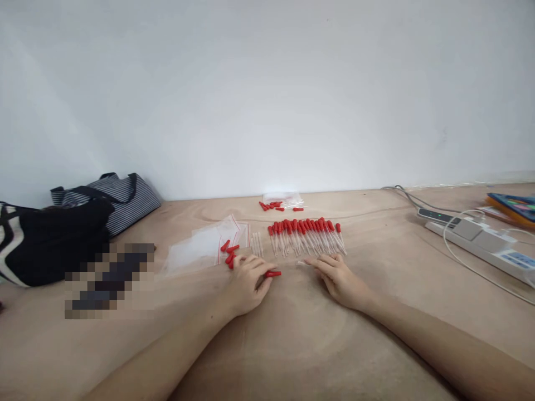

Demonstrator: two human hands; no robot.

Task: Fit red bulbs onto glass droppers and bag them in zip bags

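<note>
Between the thumb and fingers of my left hand is a red rubber dropper bulb. My right hand pinches a thin clear dropper tube, most of it hidden by the fingers. The bulb and the tube are apart. Just beyond both hands lies a row of droppers, red bulbs at the far end and clear tubes toward me. Left of the row are several loose clear tubes. Loose red bulbs lie by my left fingers, partly over clear zip bags.
Farther back, more red bulbs lie by a clear bag with thin tubes. A power strip with cables is at the right. A black bag and a striped bag stand at the left, near a pixelated patch. A wall closes the back.
</note>
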